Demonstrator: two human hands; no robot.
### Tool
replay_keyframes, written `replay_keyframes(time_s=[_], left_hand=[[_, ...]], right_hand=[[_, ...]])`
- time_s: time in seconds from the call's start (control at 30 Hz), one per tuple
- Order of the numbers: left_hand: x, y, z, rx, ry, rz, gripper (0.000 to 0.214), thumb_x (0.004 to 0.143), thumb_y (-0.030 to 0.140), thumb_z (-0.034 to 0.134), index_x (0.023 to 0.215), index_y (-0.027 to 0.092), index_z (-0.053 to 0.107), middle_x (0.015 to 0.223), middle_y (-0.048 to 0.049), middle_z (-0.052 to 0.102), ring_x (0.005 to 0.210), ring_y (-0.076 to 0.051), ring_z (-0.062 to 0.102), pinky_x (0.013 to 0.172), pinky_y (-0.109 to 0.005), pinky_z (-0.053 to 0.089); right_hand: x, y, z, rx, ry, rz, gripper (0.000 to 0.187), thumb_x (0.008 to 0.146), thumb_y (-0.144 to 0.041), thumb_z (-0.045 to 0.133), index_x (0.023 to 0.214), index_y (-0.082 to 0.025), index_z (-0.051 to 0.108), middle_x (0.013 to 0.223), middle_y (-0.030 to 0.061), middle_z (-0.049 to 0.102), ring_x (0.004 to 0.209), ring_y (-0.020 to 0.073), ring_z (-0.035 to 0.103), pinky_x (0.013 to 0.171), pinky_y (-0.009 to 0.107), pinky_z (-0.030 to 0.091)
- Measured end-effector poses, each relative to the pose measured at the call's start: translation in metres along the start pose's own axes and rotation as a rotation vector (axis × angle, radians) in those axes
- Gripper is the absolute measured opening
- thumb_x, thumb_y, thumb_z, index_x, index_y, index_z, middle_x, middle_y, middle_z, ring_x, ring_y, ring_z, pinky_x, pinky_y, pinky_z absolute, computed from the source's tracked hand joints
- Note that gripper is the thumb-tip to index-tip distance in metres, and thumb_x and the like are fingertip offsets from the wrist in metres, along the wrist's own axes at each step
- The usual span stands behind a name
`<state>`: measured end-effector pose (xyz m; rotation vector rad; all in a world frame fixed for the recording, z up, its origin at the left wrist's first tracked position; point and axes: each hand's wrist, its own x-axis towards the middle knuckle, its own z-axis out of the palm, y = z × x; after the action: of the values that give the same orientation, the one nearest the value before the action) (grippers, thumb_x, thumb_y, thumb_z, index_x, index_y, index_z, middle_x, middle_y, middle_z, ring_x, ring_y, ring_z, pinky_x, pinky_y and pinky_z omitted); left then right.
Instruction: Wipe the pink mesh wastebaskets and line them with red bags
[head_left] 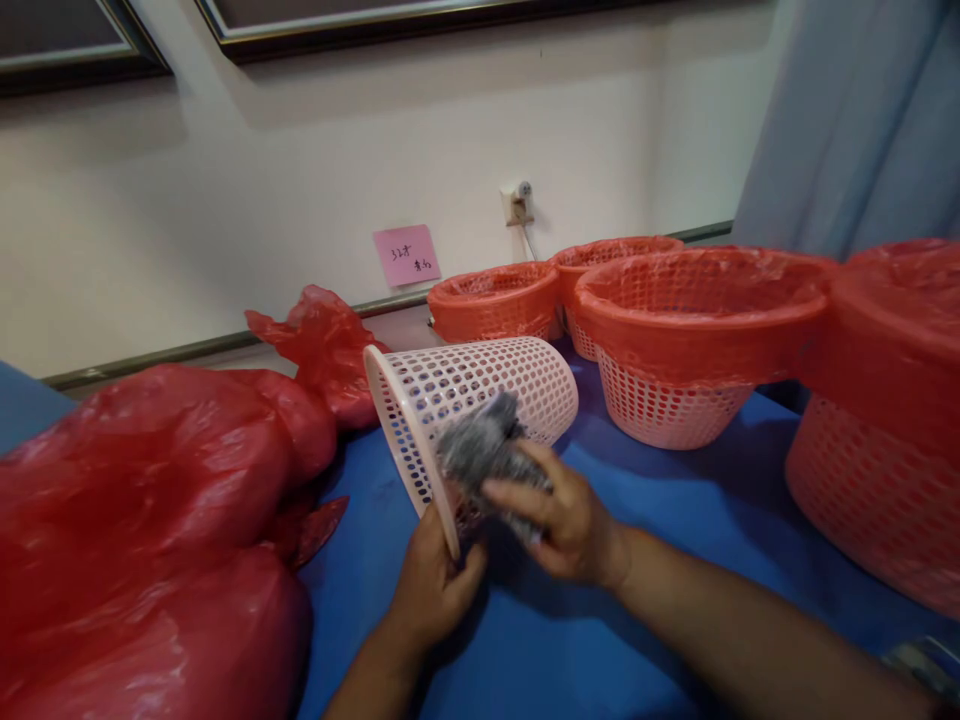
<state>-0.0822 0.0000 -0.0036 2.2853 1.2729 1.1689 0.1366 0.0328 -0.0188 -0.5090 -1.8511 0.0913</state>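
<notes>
A pale pink perforated plastic wastebasket (480,365) lies on its side over the blue surface, its open rim turned to the left. My left hand (435,585) grips the near lower part of that rim, thumb on one side and fingers on the other. In my right hand (574,515) is a crumpled grey cloth (484,440), somewhat blurred, pressed against the basket's side near the rim. Part of the basket's wall is hidden behind the cloth and my fingers.
Full red plastic bags (150,500) fill the left side. Several pink baskets lined with red bags, such as a near one (697,330), stand at the back and right. A pink note (406,255) and a wall socket (519,205) are on the wall behind the blue table (517,650).
</notes>
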Motion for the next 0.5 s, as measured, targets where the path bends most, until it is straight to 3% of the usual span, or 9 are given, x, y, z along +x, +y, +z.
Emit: replay_keyframes(time_s=[0.1, 0.17, 0.27, 0.4, 0.5], left_hand=[[-0.007, -0.002, -0.007, -0.110, 0.157, -0.002, 0.024, 0.092, 0.033, 0.065, 0.113, 0.022, 0.070, 0.099, -0.0059, 0.076, 0.087, -0.023, 0.073, 0.080, -0.035, 0.063], [-0.009, -0.003, -0.009, -0.178, 0.201, -0.067, 0.025, 0.095, 0.037, 0.064, 0.112, 0.021, 0.072, 0.103, -0.0067, 0.077, 0.089, -0.023, 0.074, 0.081, -0.034, 0.062], [-0.010, -0.003, -0.009, -0.238, 0.206, -0.173, 0.035, 0.097, 0.036, 0.061, 0.125, 0.019, 0.071, 0.120, -0.0105, 0.076, 0.108, -0.028, 0.073, 0.096, -0.040, 0.060], [-0.009, -0.003, -0.008, -0.117, 0.091, -0.120, 0.038, 0.092, 0.026, 0.062, 0.128, 0.020, 0.072, 0.127, -0.0117, 0.074, 0.116, -0.032, 0.070, 0.106, -0.049, 0.055], [-0.004, -0.002, -0.007, -0.037, -0.104, -0.042, 0.052, 0.086, 0.019, 0.060, 0.137, 0.021, 0.066, 0.137, -0.0135, 0.069, 0.126, -0.034, 0.065, 0.112, -0.055, 0.050]], right_hand=[[-0.004, -0.018, 0.006, 0.076, -0.128, -0.166, 0.058, 0.087, -0.018, 0.059, 0.143, -0.031, 0.058, 0.155, 0.0106, 0.045, 0.128, 0.0253, 0.062, 0.098, 0.039, 0.061], [-0.003, -0.012, 0.005, 0.047, -0.098, -0.155, 0.056, 0.086, -0.017, 0.059, 0.141, -0.030, 0.059, 0.152, 0.0110, 0.048, 0.129, 0.0254, 0.061, 0.100, 0.040, 0.060], [0.001, 0.016, -0.003, -0.060, 0.119, 0.120, 0.056, 0.088, -0.016, 0.059, 0.143, -0.030, 0.059, 0.147, 0.0116, 0.054, 0.135, 0.0274, 0.058, 0.109, 0.045, 0.055], [0.009, 0.061, -0.016, -0.081, 0.435, 0.629, 0.052, 0.090, -0.025, 0.062, 0.142, -0.025, 0.060, 0.136, 0.0132, 0.064, 0.128, 0.0291, 0.063, 0.115, 0.055, 0.048], [0.010, 0.066, -0.018, -0.032, 0.469, 0.693, 0.054, 0.090, -0.029, 0.064, 0.143, -0.022, 0.059, 0.135, 0.0141, 0.065, 0.126, 0.0300, 0.063, 0.114, 0.057, 0.049]])
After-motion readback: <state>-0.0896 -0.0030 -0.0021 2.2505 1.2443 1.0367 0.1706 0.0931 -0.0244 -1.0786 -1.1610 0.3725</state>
